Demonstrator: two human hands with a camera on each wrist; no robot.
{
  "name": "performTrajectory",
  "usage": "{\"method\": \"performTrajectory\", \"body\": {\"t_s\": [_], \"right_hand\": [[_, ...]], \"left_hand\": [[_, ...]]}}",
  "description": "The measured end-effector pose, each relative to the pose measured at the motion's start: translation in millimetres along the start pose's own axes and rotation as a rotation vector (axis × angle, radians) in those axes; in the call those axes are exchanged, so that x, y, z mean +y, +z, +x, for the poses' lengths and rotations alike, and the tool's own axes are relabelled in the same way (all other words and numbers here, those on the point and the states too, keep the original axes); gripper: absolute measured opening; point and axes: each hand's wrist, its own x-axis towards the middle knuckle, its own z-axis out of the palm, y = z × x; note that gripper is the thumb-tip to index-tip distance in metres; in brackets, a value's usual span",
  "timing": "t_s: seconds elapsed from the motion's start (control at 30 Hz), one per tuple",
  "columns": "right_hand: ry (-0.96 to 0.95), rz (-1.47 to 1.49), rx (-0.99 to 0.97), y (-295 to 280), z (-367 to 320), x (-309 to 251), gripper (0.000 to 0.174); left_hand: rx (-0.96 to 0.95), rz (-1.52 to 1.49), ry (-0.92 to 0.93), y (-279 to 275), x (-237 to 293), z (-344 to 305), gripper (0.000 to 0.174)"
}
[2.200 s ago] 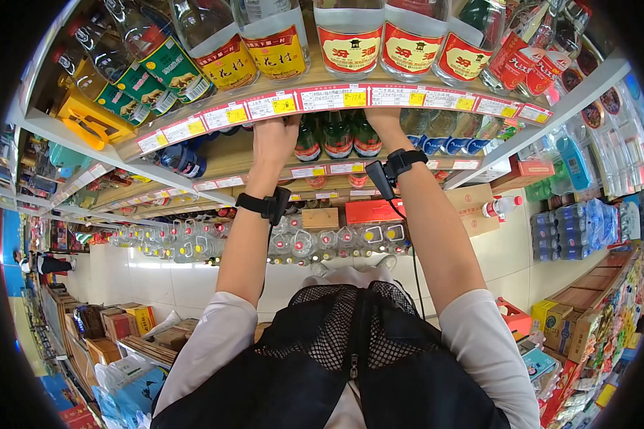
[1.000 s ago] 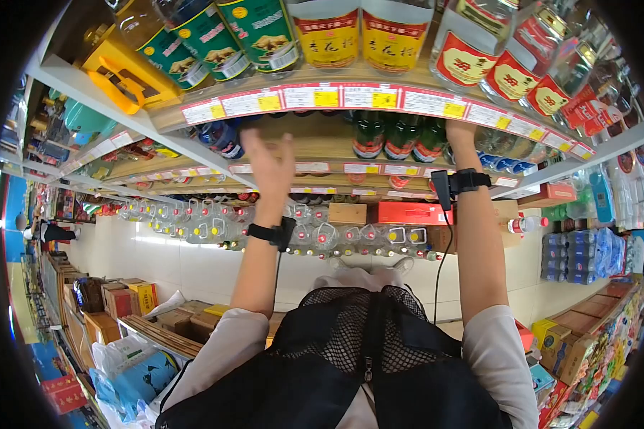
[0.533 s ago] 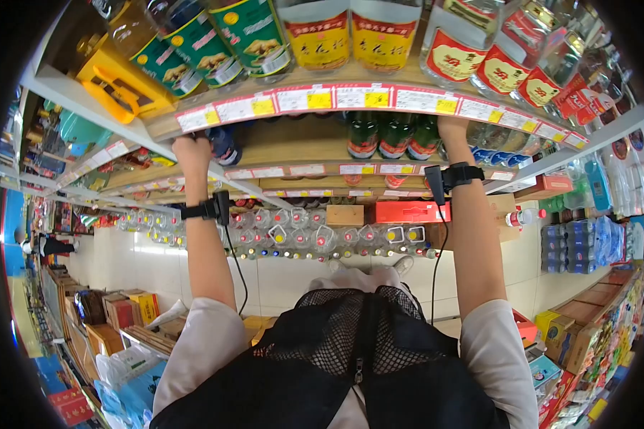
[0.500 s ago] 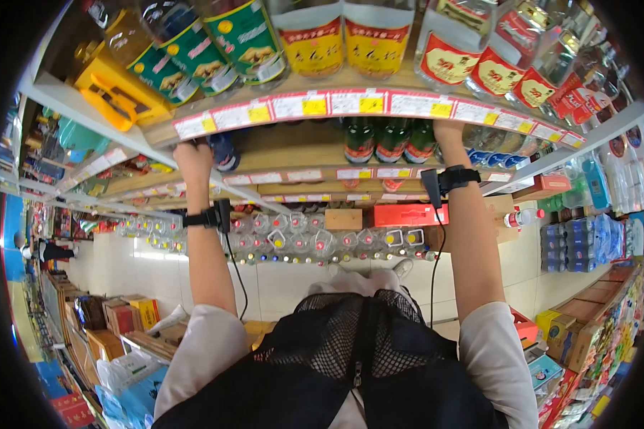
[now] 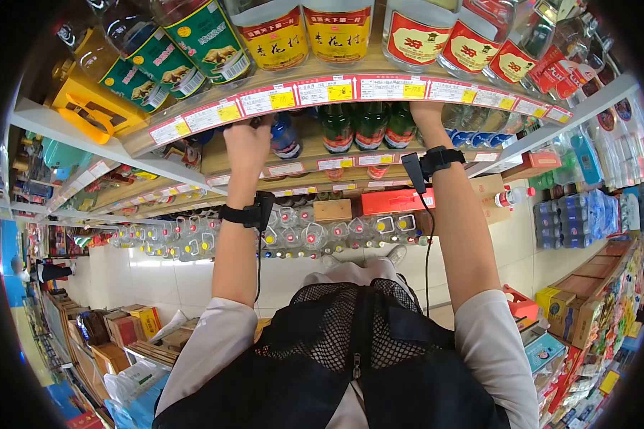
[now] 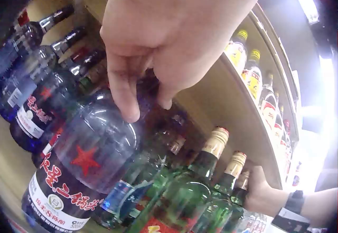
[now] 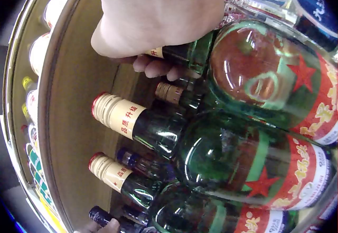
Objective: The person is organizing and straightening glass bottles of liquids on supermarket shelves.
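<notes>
My left hand (image 5: 247, 150) reaches under the upper shelf board. In the left wrist view its fingers grip the neck of a blue liquor bottle (image 6: 92, 156) with a red star, upright beside green bottles. My right hand (image 5: 427, 121) is farther right on the same level. In the right wrist view it grips the neck of a green liquor bottle (image 7: 259, 69) with a red star label; the cap is mostly hidden by the hand. Two more green bottles (image 7: 237, 154) stand beside it. More blue bottles (image 6: 34, 111) stand behind the left one.
The upper shelf edge (image 5: 315, 93) with price tags runs above both hands and hides the bottle tops in the head view. Glass bottles (image 5: 336, 36) line that shelf. A grey divider (image 5: 175, 171) stands left. Large clear jugs (image 5: 286, 236) and a red box (image 5: 397, 201) are below.
My left hand left the green bottles, reached left to the blue bottles, then came back right with one blue bottle, now beside the green ones. The right hand stays at the green bottle.
</notes>
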Motion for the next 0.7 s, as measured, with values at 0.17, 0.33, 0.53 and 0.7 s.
{"method": "performTrajectory", "body": {"t_s": [0.17,0.33,0.53,0.7], "right_hand": [[0.003,-0.019,-0.016,1.3,1.1,-0.8,0.026],[0.009,-0.002,-0.024,0.1,1.2,-3.7,0.025],[0.008,0.024,-0.008,4.5,-0.8,-2.2,0.024],[0.014,-0.026,-0.047,4.3,-0.2,-2.2,0.025]], "left_hand": [[0.088,0.068,0.22,22.9,3.2,3.6,0.026],[0.097,0.054,0.219,25.6,9.3,2.1,0.027],[0.096,-0.013,0.16,32.5,14.4,-1.3,0.027],[0.092,-0.016,0.099,34.4,27.2,-6.9,0.029]]}}
